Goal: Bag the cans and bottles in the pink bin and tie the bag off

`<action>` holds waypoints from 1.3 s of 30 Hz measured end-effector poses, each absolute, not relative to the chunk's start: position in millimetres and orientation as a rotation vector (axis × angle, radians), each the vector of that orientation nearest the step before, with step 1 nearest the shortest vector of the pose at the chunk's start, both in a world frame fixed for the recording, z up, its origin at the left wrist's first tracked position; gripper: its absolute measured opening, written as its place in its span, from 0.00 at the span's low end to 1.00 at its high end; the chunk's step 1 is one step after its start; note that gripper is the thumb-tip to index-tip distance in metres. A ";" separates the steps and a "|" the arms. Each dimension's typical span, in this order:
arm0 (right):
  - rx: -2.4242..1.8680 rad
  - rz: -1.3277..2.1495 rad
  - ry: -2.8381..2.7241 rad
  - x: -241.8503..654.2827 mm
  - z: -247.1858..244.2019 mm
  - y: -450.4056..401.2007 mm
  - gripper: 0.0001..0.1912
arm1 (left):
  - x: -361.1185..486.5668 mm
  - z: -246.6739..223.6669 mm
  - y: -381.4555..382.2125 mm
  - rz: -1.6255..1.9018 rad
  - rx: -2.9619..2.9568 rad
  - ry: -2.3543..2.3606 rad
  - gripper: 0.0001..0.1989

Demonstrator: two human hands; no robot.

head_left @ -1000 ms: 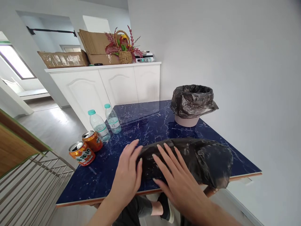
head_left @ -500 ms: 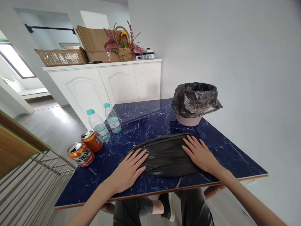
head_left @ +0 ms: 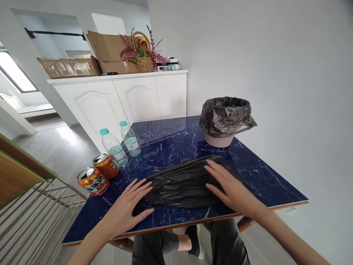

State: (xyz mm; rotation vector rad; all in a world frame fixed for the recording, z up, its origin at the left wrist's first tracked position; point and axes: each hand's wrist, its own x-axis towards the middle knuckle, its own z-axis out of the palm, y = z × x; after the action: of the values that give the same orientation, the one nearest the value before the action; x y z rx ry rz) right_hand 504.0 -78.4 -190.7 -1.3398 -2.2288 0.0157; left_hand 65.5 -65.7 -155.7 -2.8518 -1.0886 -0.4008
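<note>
A black plastic bag [head_left: 182,184] lies spread and wrinkled on the blue marbled table [head_left: 165,147] in front of me. My left hand [head_left: 128,206] rests at its left end, fingers stretched out and thumb apart, the fingertips touching the plastic. Over the bag's right part is my right hand [head_left: 231,191], open with its fingers extended; whether the whole palm presses on the plastic I cannot tell. Beyond the bag stands a pale pink bin [head_left: 219,141], upright, with a black liner [head_left: 224,119] folded over its rim.
Two orange soda cans [head_left: 95,182] and two clear bottles with teal caps [head_left: 113,145] stand along the table's left edge. A metal rack [head_left: 55,213] is at left. Behind the table, a white cabinet [head_left: 129,95] carries cardboard boxes [head_left: 110,48] and a flower basket [head_left: 145,64].
My left hand has slid left toward the bag's end. My right hand has shifted slightly left over the bag. The bag's left end now looks narrower and its right part wider.
</note>
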 end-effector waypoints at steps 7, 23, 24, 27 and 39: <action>-0.866 0.307 -2.579 411.1 -162.8 -138.1 0.48 | 72.2 -132.2 -112.5 -0.550 -2.868 -0.844 0.22; -1.020 1.713 -0.377 360.0 -138.0 -133.5 0.39 | 157.5 -122.1 -138.5 -1.035 -2.728 -0.845 0.28; -1.034 1.675 -0.395 368.9 -138.4 -122.9 0.37 | 163.8 -125.2 -133.6 -0.995 -2.792 -0.845 0.28; -1.083 1.549 -0.613 395.2 -149.5 -89.9 0.34 | 182.6 -135.5 -117.3 -0.879 -2.872 -0.886 0.26; -1.328 0.257 -2.028 436.6 -180.5 -55.5 0.27 | 228.6 -165.7 -75.0 -0.488 -3.036 -0.976 0.26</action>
State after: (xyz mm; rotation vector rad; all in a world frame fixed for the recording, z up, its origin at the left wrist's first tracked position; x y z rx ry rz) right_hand 436.6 -55.5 -180.5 -1.3277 -2.0279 0.2570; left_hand 228.6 -75.0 -165.7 -3.0356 -0.9764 -0.4883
